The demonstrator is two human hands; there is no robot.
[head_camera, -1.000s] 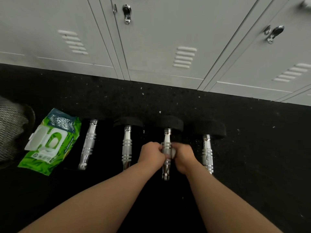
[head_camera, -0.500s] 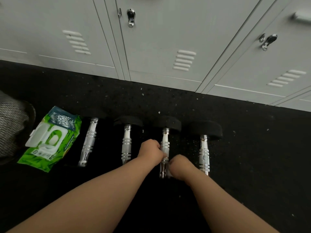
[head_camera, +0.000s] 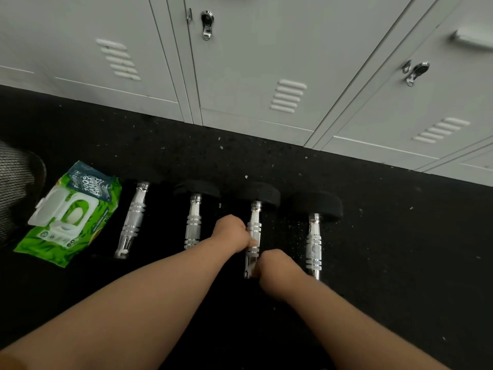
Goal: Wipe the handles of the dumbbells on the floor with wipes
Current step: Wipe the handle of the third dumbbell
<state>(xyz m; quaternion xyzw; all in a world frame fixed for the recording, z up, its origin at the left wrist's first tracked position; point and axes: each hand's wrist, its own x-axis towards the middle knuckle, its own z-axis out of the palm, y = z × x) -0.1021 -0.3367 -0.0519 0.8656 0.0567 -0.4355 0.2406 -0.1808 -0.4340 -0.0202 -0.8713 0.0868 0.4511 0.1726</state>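
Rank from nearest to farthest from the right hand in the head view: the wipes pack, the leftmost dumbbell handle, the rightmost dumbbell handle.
From the right hand:
1. Rightmost dumbbell handle, just to its right.
2. Leftmost dumbbell handle, far to its left.
3. Wipes pack, at the far left.

Both arms out — L hand (head_camera: 231, 232), R hand (head_camera: 274, 265) fisted.

We have one view only, a wide-angle camera worn on the head, so no second view shares the scene. We look forward and steeply down over both forearms at the black floor (head_camera: 373, 263), close enough that the arms fill the lower frame. The camera faces the grey lockers (head_camera: 253, 62), whose lower doors cross the top, bowed by the lens.
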